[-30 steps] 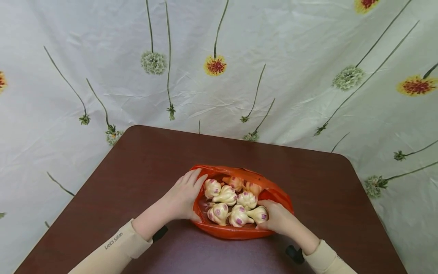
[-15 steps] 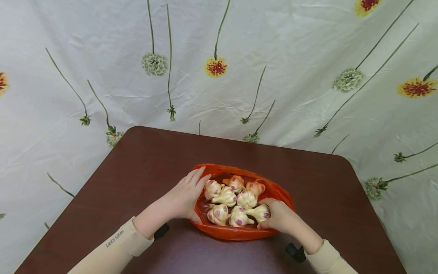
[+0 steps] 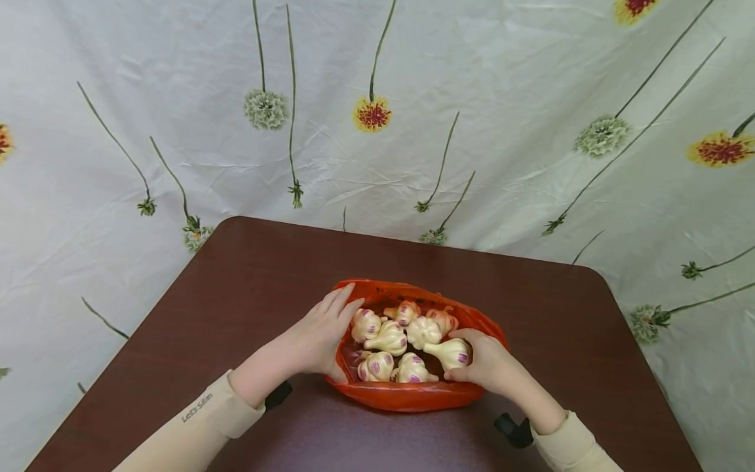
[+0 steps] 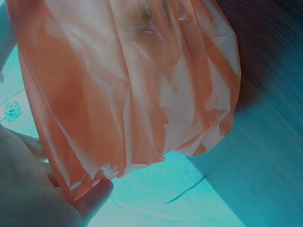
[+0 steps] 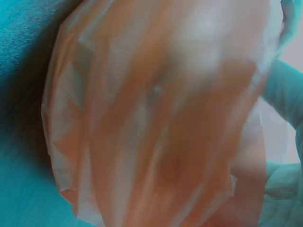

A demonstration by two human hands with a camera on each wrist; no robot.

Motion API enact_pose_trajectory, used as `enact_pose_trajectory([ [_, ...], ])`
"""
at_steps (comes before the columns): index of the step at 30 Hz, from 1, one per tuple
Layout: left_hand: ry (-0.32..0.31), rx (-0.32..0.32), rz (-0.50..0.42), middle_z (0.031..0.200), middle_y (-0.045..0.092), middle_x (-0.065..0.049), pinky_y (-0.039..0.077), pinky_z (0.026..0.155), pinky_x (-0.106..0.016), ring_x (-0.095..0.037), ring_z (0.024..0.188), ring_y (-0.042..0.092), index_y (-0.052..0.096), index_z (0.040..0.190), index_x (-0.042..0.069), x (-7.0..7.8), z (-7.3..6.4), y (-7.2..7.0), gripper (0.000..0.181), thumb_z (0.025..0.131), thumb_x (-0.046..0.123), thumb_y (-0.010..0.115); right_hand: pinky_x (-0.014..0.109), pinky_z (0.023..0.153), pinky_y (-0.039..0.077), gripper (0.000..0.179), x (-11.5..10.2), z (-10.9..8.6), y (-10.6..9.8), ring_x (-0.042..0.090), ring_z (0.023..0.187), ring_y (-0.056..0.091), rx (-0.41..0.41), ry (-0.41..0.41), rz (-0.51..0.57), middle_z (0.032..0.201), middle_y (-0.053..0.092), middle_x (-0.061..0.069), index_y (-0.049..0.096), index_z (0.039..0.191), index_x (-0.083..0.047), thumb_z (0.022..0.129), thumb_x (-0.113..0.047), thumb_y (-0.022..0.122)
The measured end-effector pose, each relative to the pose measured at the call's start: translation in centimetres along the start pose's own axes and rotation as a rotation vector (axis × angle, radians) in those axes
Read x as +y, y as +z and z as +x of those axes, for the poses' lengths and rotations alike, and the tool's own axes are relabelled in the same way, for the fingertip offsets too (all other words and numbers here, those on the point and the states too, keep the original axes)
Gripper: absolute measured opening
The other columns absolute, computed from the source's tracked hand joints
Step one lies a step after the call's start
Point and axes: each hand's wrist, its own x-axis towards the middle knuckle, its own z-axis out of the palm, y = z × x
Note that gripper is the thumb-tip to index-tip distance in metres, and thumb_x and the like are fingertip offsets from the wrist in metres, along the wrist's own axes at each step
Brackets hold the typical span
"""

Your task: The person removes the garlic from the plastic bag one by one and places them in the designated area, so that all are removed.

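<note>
An orange-red plastic bag (image 3: 407,397) lies on the table with its mouth spread wide, showing several garlic bulbs (image 3: 387,338), cream with purple patches. My left hand (image 3: 315,337) holds the left side of the mouth, fingers at the far rim and thumb at the near one. The left wrist view shows that thumb (image 4: 97,198) hooked over the bag's edge. Inside the right end of the mouth, my right hand (image 3: 486,360) grips one bulb (image 3: 453,354) between thumb and fingers, its stem pointing left. In the right wrist view the bag's side (image 5: 165,142) hides this bulb.
The dark brown table (image 3: 283,262) has rounded far corners. Behind it hangs a pale cloth (image 3: 501,98) printed with flowers and stems. Black straps (image 3: 513,431) sit around the wrists, below the sleeve cuffs.
My right hand has shifted slightly right and up, taking its bulb away from the neighbouring one at the front. The bulb behind has turned. My left hand stays nearly still.
</note>
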Motion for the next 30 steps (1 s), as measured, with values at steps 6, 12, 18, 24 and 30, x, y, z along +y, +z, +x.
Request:
enact_pose_trajectory([
  [6,-0.001,0.026,-0.021,0.157,0.022,-0.030,0.032,0.112,-0.061,-0.047,0.143,0.024,0.032,0.147,-0.006,-0.2,0.0,-0.1,0.121,0.055,0.041,0.095,0.051,0.095,0.052,0.065,0.3,0.0,-0.7,0.030,0.110,0.061,0.041,-0.019,0.081,0.127,0.063,0.016,0.059,0.128,-0.003,0.074,-0.027,0.087],
  [12,-0.016,0.047,-0.040,0.158,0.020,-0.029,0.031,0.113,-0.062,-0.047,0.144,0.022,0.029,0.149,-0.006,-0.4,0.0,-0.2,0.127,0.053,0.044,0.096,0.047,0.092,0.055,0.067,0.2,0.0,-1.5,0.028,0.109,0.062,0.063,-0.036,0.196,0.130,0.061,0.016,0.057,0.134,-0.008,0.078,-0.033,0.084],
  [18,-0.018,0.074,-0.007,0.158,0.023,-0.028,0.033,0.111,-0.063,-0.046,0.143,0.024,0.030,0.149,-0.006,-0.5,0.0,-0.2,0.123,0.055,0.042,0.094,0.034,0.088,0.058,0.065,0.1,-0.1,-2.6,0.030,0.112,0.063,0.034,-0.059,0.477,0.134,0.055,0.020,0.052,0.138,-0.007,0.082,-0.022,0.081],
  [24,-0.017,0.089,0.014,0.158,0.023,-0.027,0.032,0.112,-0.063,-0.045,0.143,0.023,0.031,0.148,-0.005,-0.4,0.1,-0.1,0.121,0.056,0.042,0.094,0.030,0.093,0.055,0.063,0.1,-0.1,-3.9,0.035,0.121,0.058,0.066,-0.071,0.546,0.139,0.053,0.017,0.051,0.139,-0.009,0.084,-0.019,0.079],
  [30,-0.014,0.104,0.018,0.157,0.023,-0.027,0.032,0.111,-0.063,-0.045,0.143,0.023,0.032,0.148,-0.005,-0.5,0.1,0.0,0.120,0.056,0.042,0.094,0.015,0.093,0.049,0.062,0.7,-0.3,-5.5,0.017,0.119,0.060,0.147,-0.055,0.543,0.141,0.052,0.014,0.050,0.141,-0.009,0.086,-0.018,0.077],
])
